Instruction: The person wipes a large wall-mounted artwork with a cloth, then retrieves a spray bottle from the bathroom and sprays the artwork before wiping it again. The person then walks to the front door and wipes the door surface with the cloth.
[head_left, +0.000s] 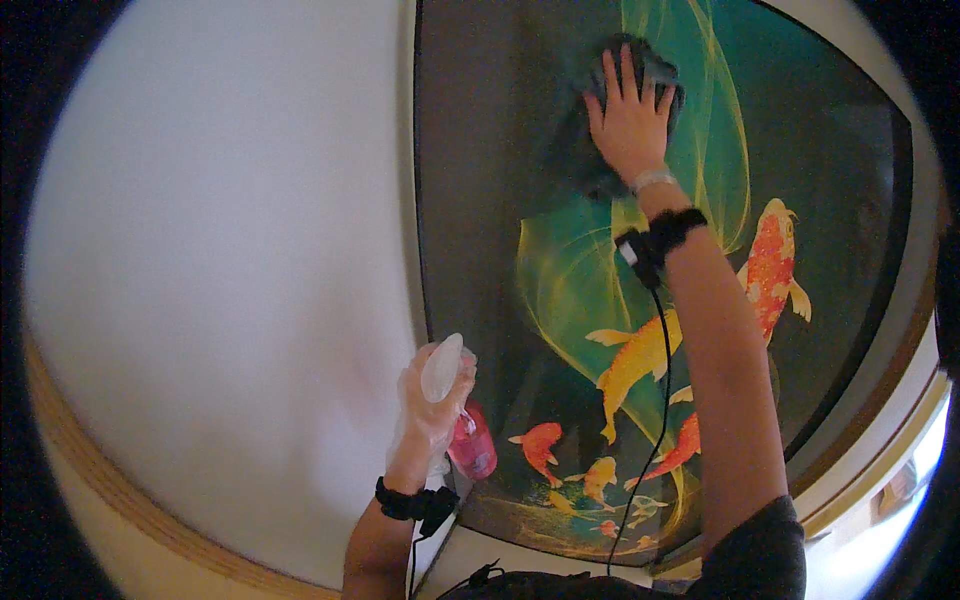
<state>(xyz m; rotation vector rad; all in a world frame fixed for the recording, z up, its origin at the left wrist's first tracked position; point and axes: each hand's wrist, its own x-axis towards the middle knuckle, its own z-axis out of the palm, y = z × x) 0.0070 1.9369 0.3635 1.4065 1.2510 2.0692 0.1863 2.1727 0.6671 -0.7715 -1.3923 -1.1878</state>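
Note:
My right hand (630, 124) lies flat with fingers spread, pressing a dark cloth (664, 71) against a framed koi picture (480, 225). The cloth bunches out past the fingertips and the edge of the palm. Lower down, near the picture's left edge, my left hand (431, 394) grips a spray bottle by its neck. The bottle has a white spray head (442, 367) and a body of pink liquid (474, 442). Something thin and translucent, perhaps a plastic glove, seems to cover this hand. The bottle's trigger is hidden.
A pale wall (225, 225) fills the left side, with a wooden trim strip (150, 532) along its bottom. Black bands circle both wrists, and a thin black cable (664, 375) hangs from the right one across the picture. Bright light enters at the lower right.

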